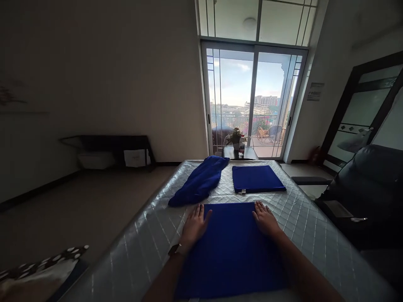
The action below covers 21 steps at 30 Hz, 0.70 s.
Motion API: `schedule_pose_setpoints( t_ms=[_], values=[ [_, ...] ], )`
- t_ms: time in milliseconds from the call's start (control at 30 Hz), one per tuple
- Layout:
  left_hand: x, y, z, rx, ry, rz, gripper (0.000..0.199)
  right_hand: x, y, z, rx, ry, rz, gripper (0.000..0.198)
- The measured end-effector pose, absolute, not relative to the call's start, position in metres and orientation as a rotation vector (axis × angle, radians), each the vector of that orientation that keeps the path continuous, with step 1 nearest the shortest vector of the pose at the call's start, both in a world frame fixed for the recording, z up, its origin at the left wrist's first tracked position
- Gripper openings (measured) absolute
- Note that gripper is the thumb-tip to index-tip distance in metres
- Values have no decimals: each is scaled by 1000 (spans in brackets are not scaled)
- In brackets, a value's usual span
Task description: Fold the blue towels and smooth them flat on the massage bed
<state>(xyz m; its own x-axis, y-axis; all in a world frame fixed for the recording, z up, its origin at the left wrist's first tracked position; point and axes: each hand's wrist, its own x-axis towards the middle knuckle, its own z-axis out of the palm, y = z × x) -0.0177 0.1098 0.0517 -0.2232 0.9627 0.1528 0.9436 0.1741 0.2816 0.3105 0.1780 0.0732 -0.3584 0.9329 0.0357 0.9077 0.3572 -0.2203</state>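
Note:
A flat blue cloth (234, 251), roughly square, lies spread on the silver quilted table cover (147, 239) right in front of me. My left hand (195, 224) rests on its far left corner, fingers stretched forward and thumb apart. On the far right corner lies my right hand (265, 218), also flat with fingers extended. Beyond my right hand sits a second blue piece, a neatly folded cloth (258, 178) with a white tag at its near edge. Past my left hand is a crumpled blue cloth (201, 180), bunched lengthwise.
Behind the table's far end stand a potted plant (235, 137) and a bottle (242, 144) on a small dark table. A dark armchair (368, 188) is at the right. A low black bench (116, 147) lines the left wall. Polka-dot fabric (44, 266) shows at lower left.

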Motion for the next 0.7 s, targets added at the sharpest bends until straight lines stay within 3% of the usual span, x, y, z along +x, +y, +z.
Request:
schedule_pose_setpoints(
  t_ms=[700],
  values=[
    [-20, 111, 44, 1981, 2372, 542, 87, 310, 177, 75, -1755, -2467, 287, 72]
  ],
)
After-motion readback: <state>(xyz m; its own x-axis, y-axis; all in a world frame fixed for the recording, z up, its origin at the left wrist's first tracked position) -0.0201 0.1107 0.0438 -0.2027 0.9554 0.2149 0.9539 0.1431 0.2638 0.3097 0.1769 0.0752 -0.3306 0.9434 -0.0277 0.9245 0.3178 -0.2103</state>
